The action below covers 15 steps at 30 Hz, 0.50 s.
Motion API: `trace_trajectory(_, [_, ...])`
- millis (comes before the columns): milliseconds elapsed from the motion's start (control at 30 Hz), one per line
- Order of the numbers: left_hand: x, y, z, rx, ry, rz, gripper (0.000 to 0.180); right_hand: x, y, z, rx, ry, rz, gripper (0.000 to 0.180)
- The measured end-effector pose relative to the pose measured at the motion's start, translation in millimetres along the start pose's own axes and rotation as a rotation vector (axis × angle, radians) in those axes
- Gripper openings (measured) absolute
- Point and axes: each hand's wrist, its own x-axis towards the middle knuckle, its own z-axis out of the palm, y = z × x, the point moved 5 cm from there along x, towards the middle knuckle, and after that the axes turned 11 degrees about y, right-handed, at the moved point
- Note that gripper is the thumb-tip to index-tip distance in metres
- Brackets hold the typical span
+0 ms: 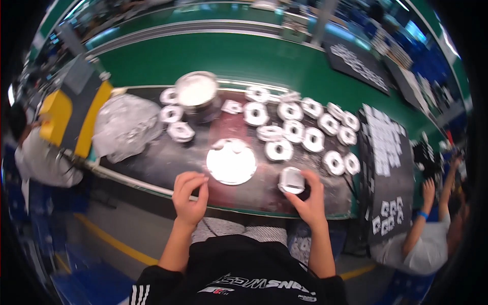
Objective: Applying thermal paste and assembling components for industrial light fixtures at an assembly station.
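My right hand [311, 201] has its thumb and fingers around the edge of a small round white part with a greyish, squarish centre [292, 180], near the front edge of the dark work surface. My left hand [190, 199] is raised at the front edge, thumb and forefinger tips brought together; anything between them is too small to make out. Between the hands, a bright white round plate [231, 165] has a few small pale pieces [235, 146] at its far side. Several white ring-shaped parts [279, 149] are spread behind and right of it.
A round metal tin [197, 90] and a crumpled clear plastic bag [124, 127] stand at the left, near a yellow-and-grey box [76, 107]. A dark tray of white pieces [384, 147] lies at the right. Behind runs a green belt [244, 56]. Other people sit at both sides.
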Motion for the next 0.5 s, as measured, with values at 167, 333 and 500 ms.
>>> trace_trajectory(167, [34.2, -44.8, -35.2, 0.175, 0.053, -0.094, 0.017, -11.9, -7.5, 15.3, -0.188, -0.042, -0.165, 0.053])
trace_trajectory(333, [76.7, -97.0, -68.4, 0.503, -0.008, -0.019, 0.021, -13.2, -9.1, 19.6, -0.098, 0.0, -0.102, 0.048])
trace_trajectory(500, [123.0, -144.4, -50.8, 0.684, -0.124, 0.099, 0.023, -8.8, -7.7, 24.7, -0.073, 0.001, -0.149, 0.048])
